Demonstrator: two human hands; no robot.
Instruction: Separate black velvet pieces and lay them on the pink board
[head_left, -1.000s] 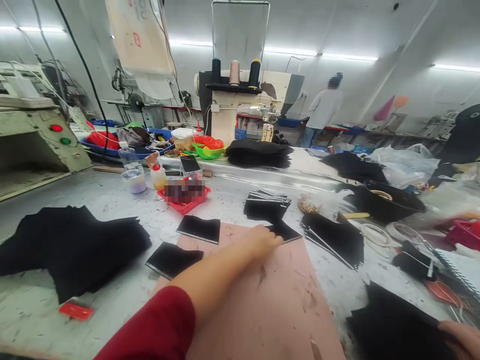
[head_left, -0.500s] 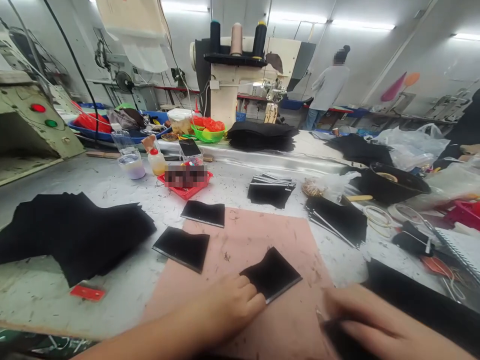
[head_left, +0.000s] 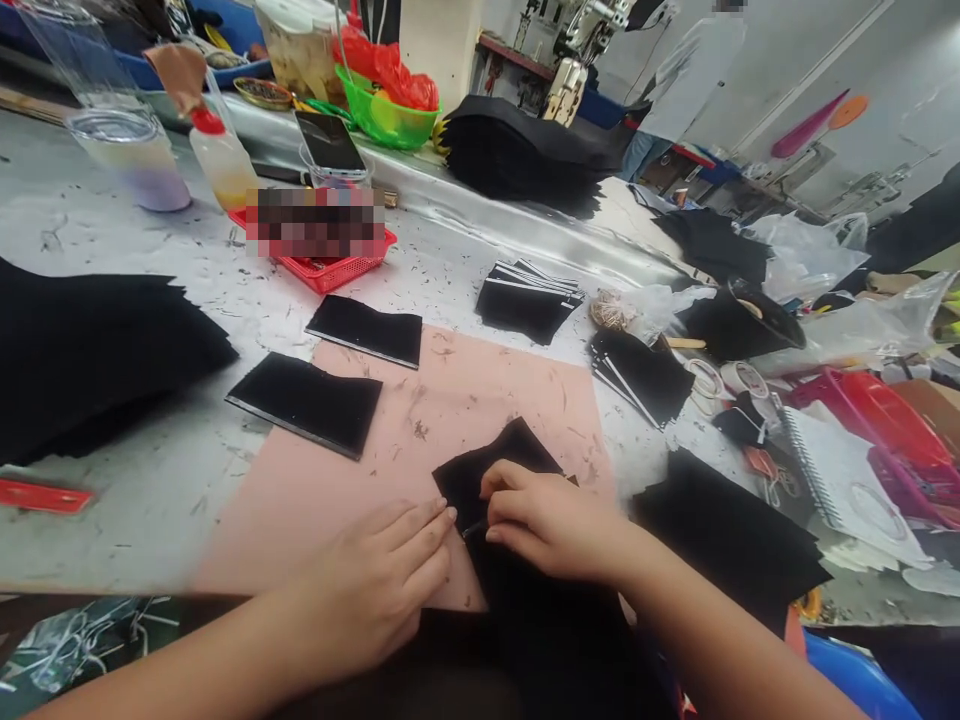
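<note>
A small black fabric piece [head_left: 491, 450] lies on the pink mat [head_left: 300, 520]. A larger black fabric piece [head_left: 555, 620] overlaps its near edge and hangs down toward me past the table edge. My right hand [head_left: 551, 520] pinches the larger piece where the two overlap. My left hand [head_left: 397, 565] rests on the mat with its fingers stretched out, fingertips at the left end of that overlap. Two more small black pieces, one nearer [head_left: 307, 402] and one farther [head_left: 367, 328], lie at the mat's left side, each with a pale strip along one edge.
Black fabric stacks lie at the left [head_left: 97, 350], right [head_left: 727, 535] and back [head_left: 525, 150]. Strip-edged piles [head_left: 529, 300] sit beyond the mat. A red basket [head_left: 337, 268], bottle [head_left: 221, 160] and cup [head_left: 131, 165] stand back left; a spiral notebook [head_left: 847, 490] lies right.
My right hand has come left onto the mat, bringing the larger black piece over the small one. My left hand has gone from curled to stretched out. The view has tilted down.
</note>
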